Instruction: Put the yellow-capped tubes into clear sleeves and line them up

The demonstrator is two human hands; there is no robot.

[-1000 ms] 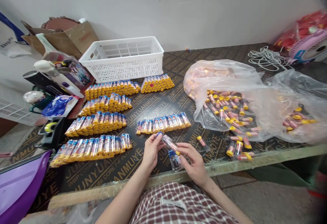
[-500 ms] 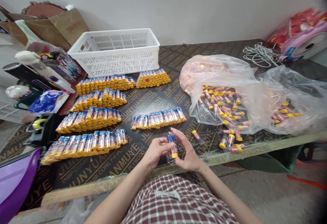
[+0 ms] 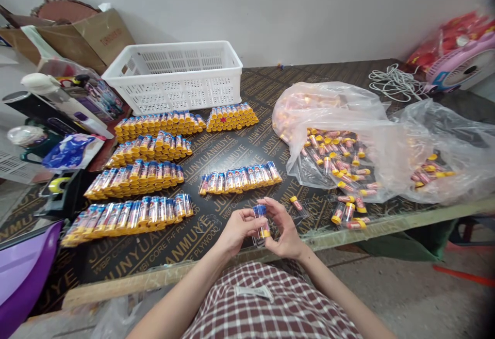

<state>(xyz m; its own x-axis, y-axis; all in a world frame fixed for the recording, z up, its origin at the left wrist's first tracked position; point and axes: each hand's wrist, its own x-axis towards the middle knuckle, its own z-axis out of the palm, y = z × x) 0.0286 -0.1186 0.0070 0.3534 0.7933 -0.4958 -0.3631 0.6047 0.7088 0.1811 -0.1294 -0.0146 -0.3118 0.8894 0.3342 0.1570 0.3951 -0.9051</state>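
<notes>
Just over the table's front edge, both hands are around a small tube point(image 3: 263, 231) with a yellow end, a blue end and a printed clear body. My left hand point(image 3: 236, 230) pinches it from the left, thumb across its middle. My right hand point(image 3: 286, 236) curves about its right side, thumb near the yellow end and fingertips by the blue end. Behind my hands, a row of similar tubes point(image 3: 240, 179) lies side by side. One loose tube point(image 3: 297, 204) with a yellow end rests right of my right hand.
Stacked tube rows point(image 3: 131, 215) fill the left, before a white plastic crate point(image 3: 174, 89). A plastic bag point(image 3: 332, 107) spills tubes on the right; another bag point(image 3: 444, 138) lies beside it. A tape dispenser point(image 3: 60, 189), purple tray point(image 3: 29, 282) and pink fan point(image 3: 456, 65) stand at the sides.
The fingers of my right hand have lowered and bent closer to the tube's blue end. The tube stays between both hands, and the rows are unchanged.
</notes>
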